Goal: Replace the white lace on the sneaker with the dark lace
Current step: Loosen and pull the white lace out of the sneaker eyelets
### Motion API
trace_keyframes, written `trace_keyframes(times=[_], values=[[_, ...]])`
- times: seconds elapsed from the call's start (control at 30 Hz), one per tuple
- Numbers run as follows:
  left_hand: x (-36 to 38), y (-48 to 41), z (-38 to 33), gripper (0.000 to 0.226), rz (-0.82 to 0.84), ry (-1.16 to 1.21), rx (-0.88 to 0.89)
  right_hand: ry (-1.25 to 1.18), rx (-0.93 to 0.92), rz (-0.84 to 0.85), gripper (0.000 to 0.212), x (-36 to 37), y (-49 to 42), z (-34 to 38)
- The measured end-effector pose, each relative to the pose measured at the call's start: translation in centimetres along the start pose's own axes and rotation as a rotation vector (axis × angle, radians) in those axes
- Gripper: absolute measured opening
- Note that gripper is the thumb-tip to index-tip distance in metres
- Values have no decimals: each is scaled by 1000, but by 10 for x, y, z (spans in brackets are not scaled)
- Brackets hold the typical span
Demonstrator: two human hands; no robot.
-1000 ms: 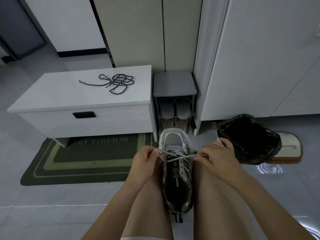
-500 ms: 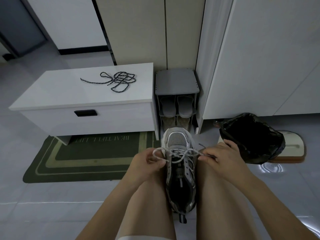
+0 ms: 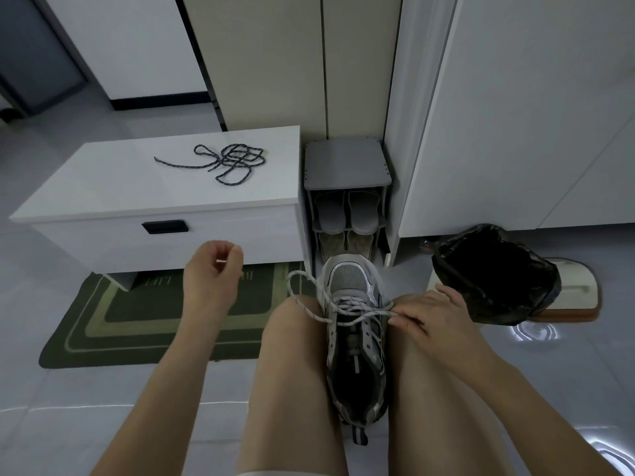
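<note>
The grey and black sneaker (image 3: 355,341) stands on the floor between my bare knees, toe pointing away from me. Its white lace (image 3: 302,305) is loose across the upper eyelets, and a loop of it lies over my left knee. My right hand (image 3: 429,321) pinches the lace at the shoe's right side. My left hand (image 3: 211,273) is raised to the left of the shoe, apart from the lace, with its fingers curled and nothing in it. The dark lace (image 3: 230,161) lies in a loose tangle on top of the white bench (image 3: 103,187).
A green doormat (image 3: 103,324) lies under the bench's front. A grey shoe rack (image 3: 347,166) with slippers stands right behind the sneaker. A black bag (image 3: 494,273) sits on a low stand at the right. White cabinet doors (image 3: 515,115) rise behind.
My left hand let go of the white lace and rose up and to the left. The freed lace now loops over my left knee. My right hand keeps its pinch.
</note>
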State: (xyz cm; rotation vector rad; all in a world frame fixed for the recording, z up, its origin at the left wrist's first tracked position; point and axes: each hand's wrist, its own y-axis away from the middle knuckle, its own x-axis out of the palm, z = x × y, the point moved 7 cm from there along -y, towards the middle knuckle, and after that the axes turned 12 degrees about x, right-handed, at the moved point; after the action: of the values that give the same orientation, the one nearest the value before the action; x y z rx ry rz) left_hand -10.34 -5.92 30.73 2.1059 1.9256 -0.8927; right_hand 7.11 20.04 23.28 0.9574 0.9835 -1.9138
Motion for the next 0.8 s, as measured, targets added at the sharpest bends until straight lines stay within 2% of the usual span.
trace_keyframes(times=[0.07, 0.17, 0.23, 0.37, 0.5, 0.67, 0.8], values=[[10, 9, -16, 4, 142, -18, 119, -2, -5, 11, 24, 5, 1, 3], [50, 49, -31, 6, 449, -149, 354, 25, -38, 6, 24, 9, 2, 10], [73, 73, -26, 11, 522, -239, 504, 29, -50, 15, 26, 10, 3, 13], [95, 83, -4, 21, 506, -269, 528, 19, -30, 27, 28, 11, 6, 9], [87, 78, -10, 10, 469, -273, 582, 20, 1, 9, 30, 8, 7, 4], [42, 38, 8, 11, 266, -363, 421, 33, 2, -16, 26, 5, 8, 3], [47, 47, 10, 8, 302, -352, 407, 70, -25, -25, 27, 6, 8, 7]])
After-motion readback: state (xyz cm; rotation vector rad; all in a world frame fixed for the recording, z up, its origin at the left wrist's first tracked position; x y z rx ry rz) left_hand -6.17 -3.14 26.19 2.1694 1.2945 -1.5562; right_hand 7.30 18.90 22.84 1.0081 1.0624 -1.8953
